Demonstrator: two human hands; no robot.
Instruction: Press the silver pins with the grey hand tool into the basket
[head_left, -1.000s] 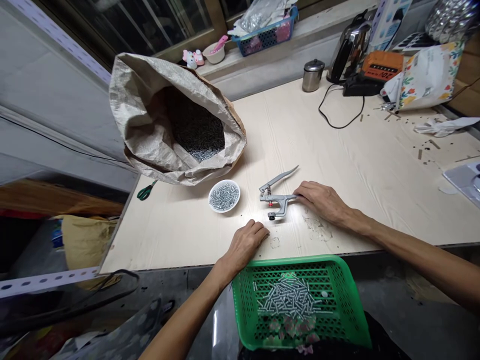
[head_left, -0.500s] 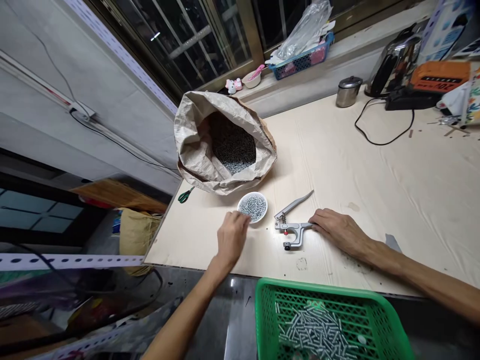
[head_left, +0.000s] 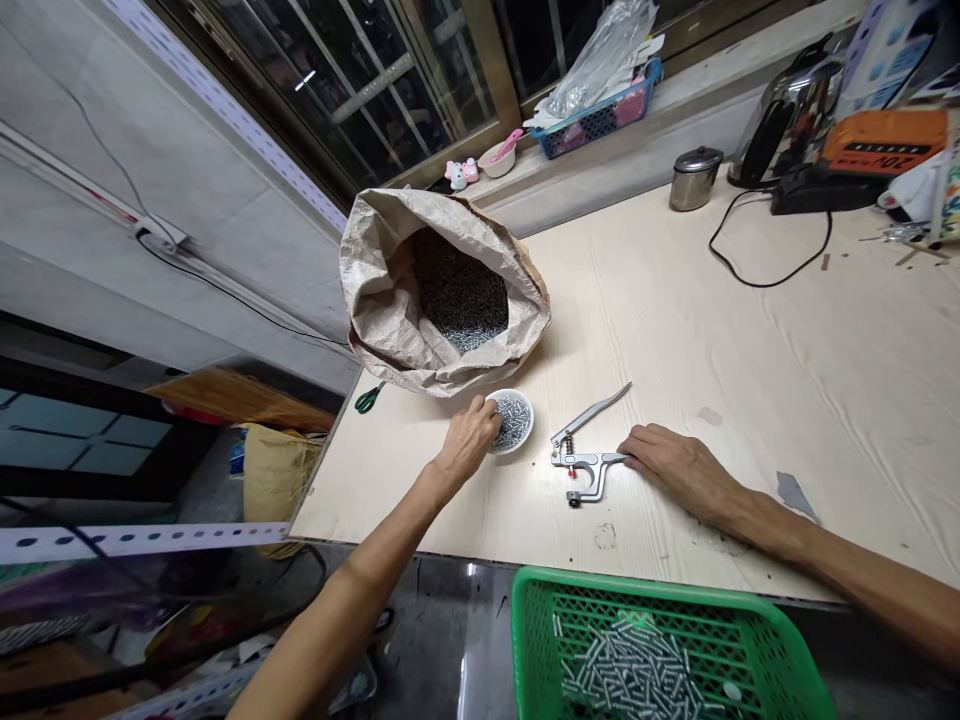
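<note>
My left hand (head_left: 471,436) reaches into a small white bowl (head_left: 519,434) of small silver metal pieces, fingers curled together over its left rim. My right hand (head_left: 670,462) lies on the table with its fingers closed over the lower handle of a grey metal hand press tool (head_left: 586,452). The tool lies flat on the pale wooden table (head_left: 750,380), its upper handle sprung open. Just behind the bowl stands a big open paper sack (head_left: 390,290) full of the same dark metal pieces.
A green plastic basket (head_left: 765,620) holding several silver pieces sits below the table's near edge. Green-handled scissors (head_left: 368,398) lie left of the sack. A kettle (head_left: 787,110), a steel cup (head_left: 694,178), an orange device (head_left: 881,140) and a black cable (head_left: 765,270) stand at the back right.
My left hand has moved from the table in front of the tool up and left into the white bowl. The right hand stays on the tool's handle. The view has swung left.
</note>
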